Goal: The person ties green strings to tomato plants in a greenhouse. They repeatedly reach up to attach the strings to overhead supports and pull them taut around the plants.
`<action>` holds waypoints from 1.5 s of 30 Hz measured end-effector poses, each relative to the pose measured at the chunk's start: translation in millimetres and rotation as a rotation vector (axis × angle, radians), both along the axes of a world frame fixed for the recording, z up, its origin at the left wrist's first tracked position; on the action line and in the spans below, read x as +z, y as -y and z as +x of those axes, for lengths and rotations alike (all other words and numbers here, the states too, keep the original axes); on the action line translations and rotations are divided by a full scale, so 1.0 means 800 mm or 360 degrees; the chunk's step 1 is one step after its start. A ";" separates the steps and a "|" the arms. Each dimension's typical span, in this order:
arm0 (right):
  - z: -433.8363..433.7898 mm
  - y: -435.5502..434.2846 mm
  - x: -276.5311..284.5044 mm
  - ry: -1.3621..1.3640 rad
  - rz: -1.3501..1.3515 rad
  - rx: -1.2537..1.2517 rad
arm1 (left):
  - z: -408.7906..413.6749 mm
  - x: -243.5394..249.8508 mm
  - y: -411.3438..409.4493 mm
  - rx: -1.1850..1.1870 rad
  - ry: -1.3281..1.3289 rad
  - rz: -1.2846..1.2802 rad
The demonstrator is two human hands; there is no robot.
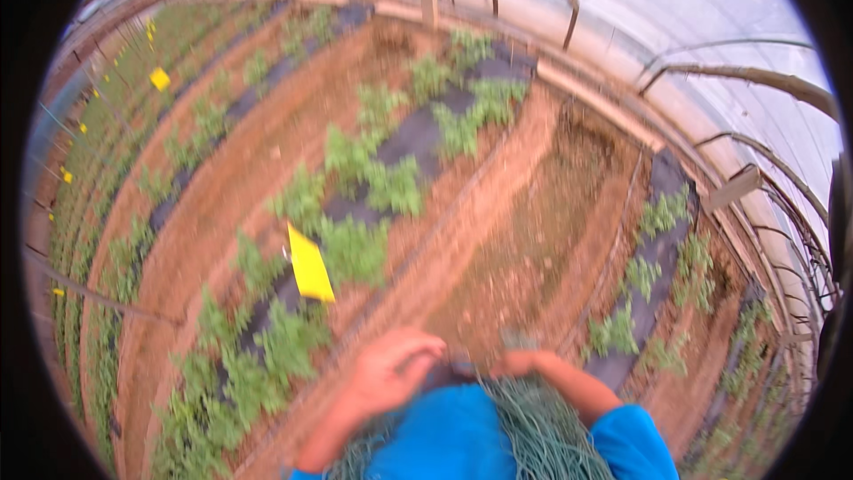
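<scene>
My left hand is raised in front of my body at the lower middle, its fingers curled; no object shows plainly in it. At my waist, my right hand is by the upper end of a bundle of green-grey twine that hangs down over my blue shirt. Blur hides whether its fingers hold some of the strands. More twine shows below my left forearm. A dark item lies between the two hands, too blurred to name.
Rows of leafy green plants grow through black mulch film. A soil path runs ahead between beds. Yellow sticky trap cards hang on the left. Wooden boards and curved greenhouse poles edge the plastic wall.
</scene>
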State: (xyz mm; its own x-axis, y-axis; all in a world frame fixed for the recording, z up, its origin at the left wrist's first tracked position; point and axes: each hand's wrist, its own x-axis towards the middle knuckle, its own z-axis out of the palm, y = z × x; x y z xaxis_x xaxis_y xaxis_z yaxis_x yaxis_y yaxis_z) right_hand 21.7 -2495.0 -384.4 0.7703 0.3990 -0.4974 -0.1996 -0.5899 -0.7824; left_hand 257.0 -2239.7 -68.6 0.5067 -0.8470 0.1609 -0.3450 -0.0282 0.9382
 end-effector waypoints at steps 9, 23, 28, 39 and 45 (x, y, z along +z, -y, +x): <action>-0.101 0.093 -0.039 -0.0419 -0.0254 -0.0373 | -0.002 -0.171 0.057 -0.0910 -0.0173 0.0524; -0.059 0.287 -0.063 -0.0353 -0.0727 -0.0965 | 0.012 -0.281 0.237 -0.0261 -0.0435 0.0909; 0.020 0.389 -0.108 -0.0230 -0.0361 -0.1338 | -0.028 -0.342 0.392 -0.0070 -0.0300 0.0830; 0.040 0.432 -0.385 -0.0418 -0.0311 -0.0963 | -0.132 -0.543 0.470 -0.0096 -0.0558 0.1523; 0.102 0.425 -0.575 -0.0501 -0.0315 -0.0567 | -0.141 -0.600 0.470 -0.0383 -0.0350 0.1523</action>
State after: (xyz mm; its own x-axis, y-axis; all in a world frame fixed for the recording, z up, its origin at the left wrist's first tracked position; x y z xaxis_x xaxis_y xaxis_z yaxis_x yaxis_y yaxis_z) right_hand 103.0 -2835.0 -844.6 0.6419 0.0138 -0.7667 -0.6231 -0.5732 -0.5321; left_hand 143.8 -2615.6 -549.0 0.2421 -0.6550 -0.7158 -0.2629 -0.7544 0.6014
